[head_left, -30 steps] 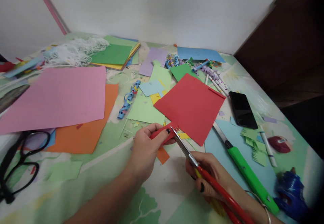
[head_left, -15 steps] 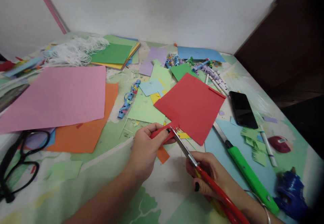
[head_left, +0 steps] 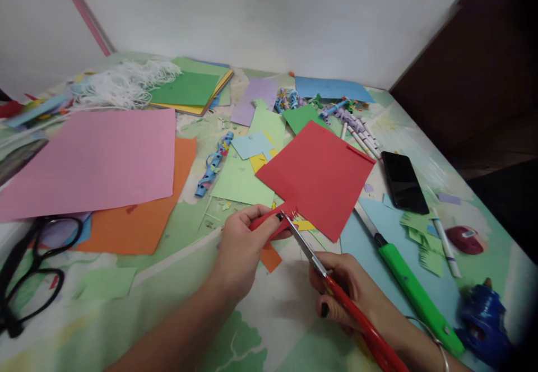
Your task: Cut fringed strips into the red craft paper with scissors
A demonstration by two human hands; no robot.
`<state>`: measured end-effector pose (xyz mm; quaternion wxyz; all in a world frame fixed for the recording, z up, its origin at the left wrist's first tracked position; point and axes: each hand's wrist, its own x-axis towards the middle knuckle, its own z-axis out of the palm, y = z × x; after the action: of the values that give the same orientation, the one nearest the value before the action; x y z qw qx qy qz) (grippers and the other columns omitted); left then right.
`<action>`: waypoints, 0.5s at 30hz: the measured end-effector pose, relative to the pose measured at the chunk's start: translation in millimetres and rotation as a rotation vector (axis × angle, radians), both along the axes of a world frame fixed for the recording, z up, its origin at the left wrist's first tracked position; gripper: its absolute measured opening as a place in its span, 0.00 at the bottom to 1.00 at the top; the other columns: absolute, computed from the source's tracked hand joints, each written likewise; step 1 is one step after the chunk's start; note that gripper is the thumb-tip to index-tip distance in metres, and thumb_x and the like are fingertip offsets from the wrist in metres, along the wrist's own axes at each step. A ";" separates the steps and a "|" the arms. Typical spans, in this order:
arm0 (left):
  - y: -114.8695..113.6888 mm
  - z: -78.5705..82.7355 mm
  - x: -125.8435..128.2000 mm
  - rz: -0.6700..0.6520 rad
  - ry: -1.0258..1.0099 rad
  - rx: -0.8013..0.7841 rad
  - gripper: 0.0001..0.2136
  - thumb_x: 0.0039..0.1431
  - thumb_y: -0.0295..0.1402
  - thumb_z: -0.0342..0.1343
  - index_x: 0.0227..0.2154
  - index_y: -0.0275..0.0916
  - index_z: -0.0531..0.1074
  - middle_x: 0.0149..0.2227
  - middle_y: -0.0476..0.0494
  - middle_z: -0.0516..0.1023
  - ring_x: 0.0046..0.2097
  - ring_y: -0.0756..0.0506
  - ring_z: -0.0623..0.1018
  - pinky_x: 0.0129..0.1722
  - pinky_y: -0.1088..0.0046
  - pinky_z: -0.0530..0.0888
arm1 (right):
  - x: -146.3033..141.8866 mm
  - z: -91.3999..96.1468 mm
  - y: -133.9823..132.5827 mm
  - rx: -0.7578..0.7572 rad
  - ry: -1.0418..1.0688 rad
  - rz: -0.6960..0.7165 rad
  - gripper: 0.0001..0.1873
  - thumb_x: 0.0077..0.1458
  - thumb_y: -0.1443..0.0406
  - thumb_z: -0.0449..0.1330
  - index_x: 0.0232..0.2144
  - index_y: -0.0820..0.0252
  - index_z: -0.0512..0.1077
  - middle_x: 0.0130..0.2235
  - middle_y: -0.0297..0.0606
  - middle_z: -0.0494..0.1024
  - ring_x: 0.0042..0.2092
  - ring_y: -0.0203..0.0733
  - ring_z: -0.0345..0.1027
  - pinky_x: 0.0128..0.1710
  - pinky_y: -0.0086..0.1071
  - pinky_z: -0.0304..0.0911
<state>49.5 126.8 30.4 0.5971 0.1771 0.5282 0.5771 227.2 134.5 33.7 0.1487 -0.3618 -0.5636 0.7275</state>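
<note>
My left hand [head_left: 247, 243] pinches a narrow red paper strip [head_left: 263, 221] between thumb and fingers. Fine cuts fringe the strip's right end. My right hand [head_left: 347, 291] is wrapped round the handles of a pair of red-handled scissors [head_left: 313, 257]. The blades look nearly closed, and their tips meet the strip just beside my left thumb. Right behind the strip lies a large red paper sheet [head_left: 317, 178]. A small orange paper piece [head_left: 271, 257] rests under my left fingers, and a yellow scrap [head_left: 303, 225] is by the blades.
To the right are a green box cutter [head_left: 420, 299], a black phone [head_left: 404, 181] and a blue glue gun [head_left: 483, 319]. Pink paper [head_left: 109, 162], black glasses [head_left: 37, 265] and white string [head_left: 126, 83] lie left. A curled blue paper tube [head_left: 214, 163] sits mid-table.
The scissor handles have come together and the blades have closed on the red strip. My right thumb has shifted slightly; my left hand stays in place.
</note>
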 end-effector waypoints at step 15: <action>0.4 3.1 1.2 -0.006 0.012 -0.004 0.06 0.49 0.30 0.61 0.23 0.34 0.72 0.27 0.46 0.78 0.32 0.47 0.79 0.38 0.72 0.76 | 8.2 -2.1 -1.1 -0.032 -0.006 0.030 0.29 0.42 0.42 0.63 0.24 0.59 0.59 0.22 0.27 0.55 0.20 0.29 0.45 0.15 0.24 0.43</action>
<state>50.7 127.2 33.5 0.5960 0.1811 0.5325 0.5732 235.5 133.4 31.7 0.1303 -0.3575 -0.5579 0.7376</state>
